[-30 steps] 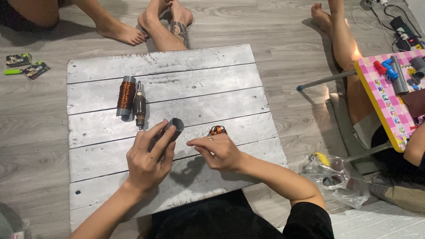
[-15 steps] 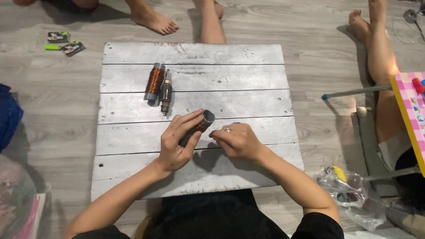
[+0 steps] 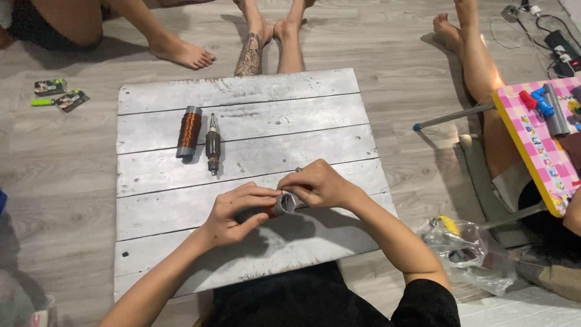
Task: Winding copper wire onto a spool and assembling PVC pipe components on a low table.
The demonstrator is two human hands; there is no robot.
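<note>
My left hand [image 3: 237,212] grips a short grey metal cylinder [image 3: 282,204] just above the white plank board [image 3: 254,254], with its open end turned toward me. My right hand [image 3: 315,183] is closed at that open end, fingertips pinched against the rim. What the fingers pinch is hidden. A matching cylinder wound with copper wire [image 3: 189,131] lies on the board at the far left. Beside it lies a small motor rotor on a shaft [image 3: 212,145].
Other people's bare legs and feet [image 3: 260,42] border the far edge of the board and the right side. A pink checked table with coloured parts [image 3: 535,145] stands at right. A clear plastic bag [image 3: 469,251] lies near my right elbow. Small packets and a green lighter [image 3: 57,97] lie far left.
The cylinder in my left hand has tipped so its open end faces me, and my right hand has closed onto that end. The view has shifted.
</note>
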